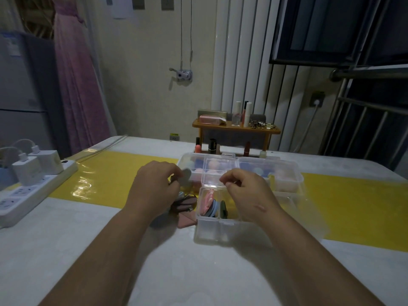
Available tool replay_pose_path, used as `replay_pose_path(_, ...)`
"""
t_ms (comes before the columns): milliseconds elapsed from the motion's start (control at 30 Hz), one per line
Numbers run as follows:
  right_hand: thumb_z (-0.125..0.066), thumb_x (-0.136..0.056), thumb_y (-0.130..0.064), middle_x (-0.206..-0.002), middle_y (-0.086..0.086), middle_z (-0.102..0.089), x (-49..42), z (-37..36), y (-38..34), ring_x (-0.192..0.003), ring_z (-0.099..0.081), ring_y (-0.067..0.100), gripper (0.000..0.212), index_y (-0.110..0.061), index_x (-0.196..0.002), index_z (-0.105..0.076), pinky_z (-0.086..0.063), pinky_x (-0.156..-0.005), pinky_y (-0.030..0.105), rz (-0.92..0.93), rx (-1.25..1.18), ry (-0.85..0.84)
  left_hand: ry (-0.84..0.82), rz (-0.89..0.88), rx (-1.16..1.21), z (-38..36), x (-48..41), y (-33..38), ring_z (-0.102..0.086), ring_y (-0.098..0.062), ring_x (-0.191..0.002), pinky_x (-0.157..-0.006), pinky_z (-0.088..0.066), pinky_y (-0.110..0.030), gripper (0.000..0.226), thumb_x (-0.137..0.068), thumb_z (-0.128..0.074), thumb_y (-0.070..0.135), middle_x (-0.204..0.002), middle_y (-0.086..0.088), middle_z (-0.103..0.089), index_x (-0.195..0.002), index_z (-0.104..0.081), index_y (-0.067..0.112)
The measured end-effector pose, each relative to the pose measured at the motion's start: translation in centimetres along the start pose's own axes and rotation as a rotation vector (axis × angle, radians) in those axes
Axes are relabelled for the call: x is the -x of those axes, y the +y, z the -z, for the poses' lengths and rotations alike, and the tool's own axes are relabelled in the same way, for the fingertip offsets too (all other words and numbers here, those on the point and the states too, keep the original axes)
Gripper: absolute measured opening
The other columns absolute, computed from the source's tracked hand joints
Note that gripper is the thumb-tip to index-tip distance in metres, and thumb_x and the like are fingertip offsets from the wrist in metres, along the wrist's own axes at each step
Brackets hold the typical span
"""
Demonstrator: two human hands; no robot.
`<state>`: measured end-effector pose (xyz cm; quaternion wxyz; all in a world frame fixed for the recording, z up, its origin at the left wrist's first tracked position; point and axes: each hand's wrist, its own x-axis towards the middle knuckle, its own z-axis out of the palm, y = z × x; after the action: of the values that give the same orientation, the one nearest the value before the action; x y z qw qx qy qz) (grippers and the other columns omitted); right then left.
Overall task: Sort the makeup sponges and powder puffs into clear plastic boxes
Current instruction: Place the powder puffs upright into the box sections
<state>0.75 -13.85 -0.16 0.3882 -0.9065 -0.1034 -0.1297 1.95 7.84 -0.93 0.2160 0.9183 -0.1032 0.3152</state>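
- The left hand (154, 186) pinches a round grey puff (187, 176) at its fingertips, lifted off the counter (176, 272) just left of the boxes. This looks like the piece being sorted now.
- The right hand (247, 195) hovers over the near box (218, 230) with its fingers curled and the tips drawn together. I cannot tell whether it pinches anything or only touches the raised lid (215, 171).
- Done so far, by the look of it:
  - The near box stands open and is partly filled. A pink puff (207, 203), a blue puff (214, 209) and a dark green puff (223, 209) stand on edge at its left end. The rest of the box is hidden under the right hand.
  - The far box (287, 186), just behind it, already holds several pink and blue sponges (279, 173), seen dimly through its clear walls. Whether its lid is closed I cannot say.
- Still left:
  - A small heap of loose puffs (187, 204) lies on the counter beside the near box, partly under the left hand.
  - A pink triangular puff (185, 222) lies at the near edge of that heap, touching the box's left wall or just beside it.
  - The grey puff has yet to go into a box.
- My judgement is that the job is well past halfway. The sponges seem settled and a handful of puffs remain, after which the lid needs closing.
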Motion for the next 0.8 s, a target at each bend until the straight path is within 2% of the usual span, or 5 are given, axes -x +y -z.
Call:
replay_pose_path(100, -0.051, -0.100, -0.018, -0.109, -0.009, -0.062, 0.0, 0.0, 0.1, -0.097, -0.055, 0.006, 0.023, -0.026, -0.114, -0.066, -0.051, -0.088, 0.025, 0.009, -0.023, -0.003, 0.079, 0.071, 0.238, -0.1, 0.2, 0.5, -0.057, -0.009, -0.069, -0.067, -0.046, -0.028, 0.021, -0.077, -0.066, 0.001, -0.079, 0.004, -0.068, -0.083, -0.073, 0.020)
replay_pose_path(333, -0.054, -0.099, -0.021, -0.103, -0.011, -0.063, 0.1, 0.2, -0.3, -0.095, -0.058, 0.006, 0.013, -0.033, -0.096, -0.057, -0.052, -0.078, 0.022, 0.050, -0.148, -0.026, 0.035, 0.302, 0.754, -0.4, 0.1, 2.0, -0.067, -0.008, -0.081, -0.066, -0.050, -0.019, 0.024, -0.083, -0.071, 0.001, -0.082, 0.006, -0.072, -0.079, -0.073, 0.025)
replay_pose_path(533, -0.053, -0.100, -0.016, -0.107, -0.015, -0.063, 0.4, 0.3, -0.6, -0.097, -0.056, -0.004, 0.024, -0.038, -0.103, -0.060, -0.043, -0.070, 0.012, 0.092, -0.229, -0.073, -0.054, 0.356, 0.961, -0.7, 0.4, 2.7, -0.068, -0.009, -0.079, -0.066, -0.052, -0.017, 0.021, -0.081, -0.072, -0.005, -0.079, 0.003, -0.073, -0.080, -0.073, 0.016)
replay_pose_path(700, -0.055, -0.098, -0.017, -0.103, -0.017, -0.063, 0.3, 0.4, -0.4, -0.096, -0.058, 0.003, 0.021, -0.034, -0.103, -0.066, -0.051, -0.078, 0.019, 0.114, -0.239, -0.020, -0.132, 0.317, 1.014, -0.6, 0.7, 3.3, -0.069, -0.015, -0.083, -0.072, -0.058, -0.025, 0.018, -0.084, -0.068, -0.006, -0.086, -0.002, -0.073, -0.089, -0.072, 0.011)
replay_pose_path(800, -0.056, -0.096, -0.012, -0.103, -0.012, -0.067, 0.2, 0.6, -0.2, -0.099, -0.060, 0.004, 0.021, -0.028, -0.102, -0.069, -0.050, -0.080, 0.021, 0.078, -0.340, 0.072, -0.165, 0.346, 0.963, -0.7, 0.9, 3.2, -0.064, -0.019, -0.072, -0.065, -0.056, -0.031, 0.018, -0.085, -0.068, -0.002, -0.085, -0.011, -0.068, -0.092, -0.063, 0.014)
